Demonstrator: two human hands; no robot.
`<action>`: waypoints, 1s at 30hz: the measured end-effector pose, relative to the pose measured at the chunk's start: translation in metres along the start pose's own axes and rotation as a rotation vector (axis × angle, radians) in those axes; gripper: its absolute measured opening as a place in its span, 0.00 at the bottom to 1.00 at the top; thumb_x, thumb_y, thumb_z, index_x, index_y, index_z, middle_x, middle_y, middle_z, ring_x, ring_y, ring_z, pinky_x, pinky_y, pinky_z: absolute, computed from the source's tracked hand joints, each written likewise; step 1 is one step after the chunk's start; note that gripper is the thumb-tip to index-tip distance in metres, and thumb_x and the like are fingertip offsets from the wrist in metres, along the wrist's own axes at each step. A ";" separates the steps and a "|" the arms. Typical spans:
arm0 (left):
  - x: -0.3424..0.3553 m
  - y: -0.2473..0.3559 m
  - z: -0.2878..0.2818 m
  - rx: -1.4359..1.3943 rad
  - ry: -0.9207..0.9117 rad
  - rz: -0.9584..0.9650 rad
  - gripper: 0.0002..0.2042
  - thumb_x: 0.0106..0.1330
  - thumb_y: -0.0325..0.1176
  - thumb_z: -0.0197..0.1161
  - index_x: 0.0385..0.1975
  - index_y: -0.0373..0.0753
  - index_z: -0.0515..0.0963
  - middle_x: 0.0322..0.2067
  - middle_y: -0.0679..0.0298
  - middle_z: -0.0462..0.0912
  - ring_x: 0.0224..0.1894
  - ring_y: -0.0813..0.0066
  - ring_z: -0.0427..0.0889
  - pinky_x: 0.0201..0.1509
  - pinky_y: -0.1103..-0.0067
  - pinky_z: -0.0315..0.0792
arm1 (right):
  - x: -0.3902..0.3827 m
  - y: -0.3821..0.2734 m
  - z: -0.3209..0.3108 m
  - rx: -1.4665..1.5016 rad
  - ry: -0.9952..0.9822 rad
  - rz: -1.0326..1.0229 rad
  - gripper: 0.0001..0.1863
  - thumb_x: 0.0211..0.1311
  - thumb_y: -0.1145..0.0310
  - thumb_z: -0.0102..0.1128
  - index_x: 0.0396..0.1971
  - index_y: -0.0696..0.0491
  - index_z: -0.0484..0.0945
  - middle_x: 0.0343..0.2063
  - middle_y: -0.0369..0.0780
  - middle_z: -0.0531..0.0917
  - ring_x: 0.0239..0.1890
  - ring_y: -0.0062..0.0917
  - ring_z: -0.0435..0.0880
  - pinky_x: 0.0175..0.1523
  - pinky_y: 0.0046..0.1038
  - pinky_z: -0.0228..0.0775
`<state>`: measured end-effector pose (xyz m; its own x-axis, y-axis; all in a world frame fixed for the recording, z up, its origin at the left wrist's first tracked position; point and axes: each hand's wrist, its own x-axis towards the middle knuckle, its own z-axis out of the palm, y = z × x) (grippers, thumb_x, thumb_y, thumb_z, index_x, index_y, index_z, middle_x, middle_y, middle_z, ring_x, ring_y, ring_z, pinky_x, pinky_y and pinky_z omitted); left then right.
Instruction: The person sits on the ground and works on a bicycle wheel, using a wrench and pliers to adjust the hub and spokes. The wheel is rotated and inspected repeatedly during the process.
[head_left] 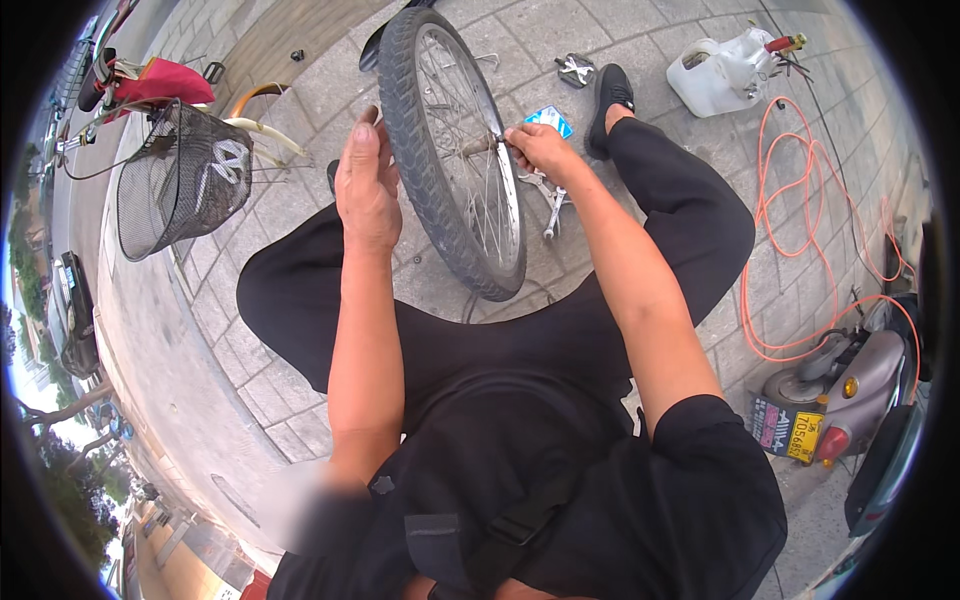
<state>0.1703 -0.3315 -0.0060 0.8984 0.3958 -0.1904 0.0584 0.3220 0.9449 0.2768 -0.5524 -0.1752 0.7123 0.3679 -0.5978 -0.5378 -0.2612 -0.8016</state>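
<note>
A bicycle wheel [402, 110] with a knobby black tyre and silver spokes stands upright between my legs, slightly tilted. My left hand [367, 185] is open beside the tyre's left side, fingers stretched out; whether they touch the tyre, I cannot tell. With its fingers pinched together, my right hand [542, 150] grips the wheel on its right side, in line with the hub [478, 149]; the fingertips partly hide the exact spot held. Below this hand, metal wrenches [554, 212] lie on the paving. Just beyond it lies a small blue and white packet [549, 121].
A wire bicycle basket [165, 190] is at the left. At the far right stands a white plastic jug [722, 78], with an orange hose [763, 215] coiled nearer. A parked scooter [860, 390] is at the right. A small dark object [575, 69] lies near my right shoe [612, 98].
</note>
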 end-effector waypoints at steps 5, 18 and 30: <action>-0.005 0.017 0.020 0.214 -0.034 0.089 0.29 0.75 0.40 0.64 0.67 0.26 0.67 0.53 0.59 0.81 0.51 0.76 0.81 0.57 0.80 0.73 | -0.005 -0.005 0.006 -0.012 -0.007 -0.006 0.16 0.72 0.59 0.60 0.34 0.58 0.80 0.24 0.35 0.81 0.23 0.17 0.78 0.27 0.23 0.71; -0.023 0.018 0.030 0.231 -0.101 0.106 0.28 0.75 0.40 0.65 0.66 0.26 0.68 0.49 0.60 0.82 0.48 0.77 0.80 0.55 0.80 0.73 | 0.003 0.009 -0.004 -0.331 -0.055 -0.348 0.23 0.57 0.66 0.65 0.52 0.58 0.82 0.39 0.44 0.88 0.42 0.28 0.87 0.50 0.30 0.79; -0.030 0.013 0.032 0.219 -0.156 0.119 0.30 0.75 0.40 0.64 0.68 0.26 0.64 0.53 0.59 0.80 0.51 0.76 0.80 0.57 0.78 0.73 | -0.028 -0.007 0.002 -0.551 0.058 -0.408 0.21 0.55 0.62 0.65 0.47 0.57 0.81 0.43 0.48 0.87 0.48 0.40 0.86 0.55 0.35 0.77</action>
<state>0.1578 -0.3667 0.0207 0.9598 0.2767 -0.0472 0.0256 0.0811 0.9964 0.2599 -0.5596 -0.1525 0.8402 0.4890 -0.2344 0.0756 -0.5336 -0.8423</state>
